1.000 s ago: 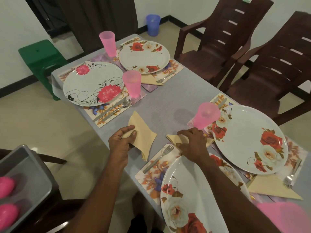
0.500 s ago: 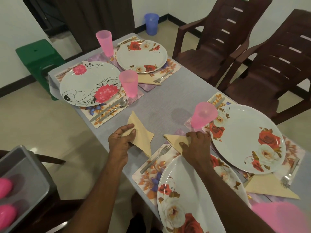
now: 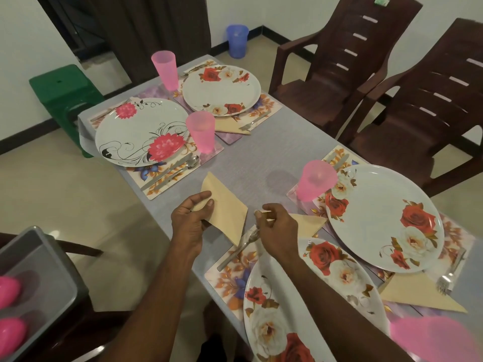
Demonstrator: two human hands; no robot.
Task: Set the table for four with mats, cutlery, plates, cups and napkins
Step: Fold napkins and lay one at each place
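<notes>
Head view, left hand [image 3: 188, 222] gripping folded napkin [image 3: 228, 208], right hand [image 3: 277, 230] pinching another.

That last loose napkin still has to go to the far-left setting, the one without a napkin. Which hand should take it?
Left, probably. The left hand already grips the napkin and is nearer that plate; the right hand pinches another napkin.

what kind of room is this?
Most likely a home dining area: a cloth-covered table laid with floral plates and pink cups, brown plastic armchairs beside it, and a tiled floor with plain walls.
</notes>
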